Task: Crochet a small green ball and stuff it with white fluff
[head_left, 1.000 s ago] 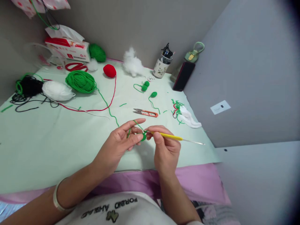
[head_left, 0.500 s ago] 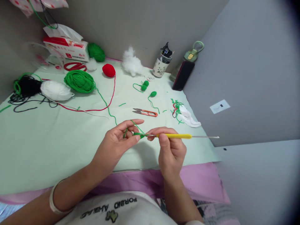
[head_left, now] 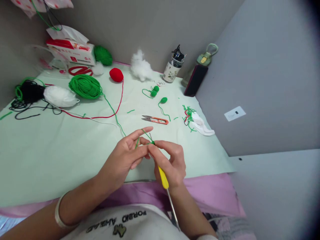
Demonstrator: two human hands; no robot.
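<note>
My left hand (head_left: 126, 155) pinches a small green crochet piece (head_left: 151, 142) and has the green yarn strand (head_left: 113, 111) looped over its stretched forefinger. My right hand (head_left: 170, 163) is closed round a yellow-handled crochet hook (head_left: 163, 178), whose tip sits at the green piece and whose metal tail points down toward my body. The strand runs back to a green yarn ball (head_left: 85, 86) at the left. Both hands hover just above the pale green table cover (head_left: 50, 150).
Orange snips (head_left: 155, 119) lie just beyond my hands. Small green crocheted balls (head_left: 160, 95), a red yarn ball (head_left: 116, 74), white yarn (head_left: 60, 96), black yarn (head_left: 28, 91), stuffing (head_left: 141, 68), a tissue box (head_left: 71, 53), a cup (head_left: 172, 70) and a phone (head_left: 195, 85) sit farther back. Grey walls close in on the right.
My right hand has turned the hook from pointing rightward to pointing down toward me, its tip staying at the green piece. My left hand has hardly moved.
</note>
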